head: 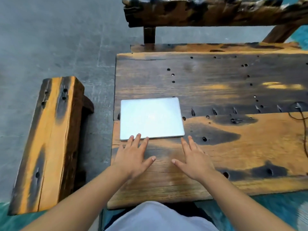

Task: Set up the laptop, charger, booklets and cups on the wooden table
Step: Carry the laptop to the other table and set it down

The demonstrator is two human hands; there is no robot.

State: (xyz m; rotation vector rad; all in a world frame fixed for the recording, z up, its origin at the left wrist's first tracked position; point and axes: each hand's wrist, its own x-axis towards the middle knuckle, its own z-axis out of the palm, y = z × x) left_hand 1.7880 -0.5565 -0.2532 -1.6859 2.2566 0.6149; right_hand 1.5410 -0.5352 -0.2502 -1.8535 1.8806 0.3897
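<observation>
Silver laptop (150,118) shut on wooden table (233,147); left hand (133,157), right hand (195,160) fingers spread, empty.

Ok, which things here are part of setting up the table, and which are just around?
Job: laptop, shut, on the table; black cable at the right edge, possibly the charger; left hand; right hand.
Around: bench left of the table; far bench.
</observation>
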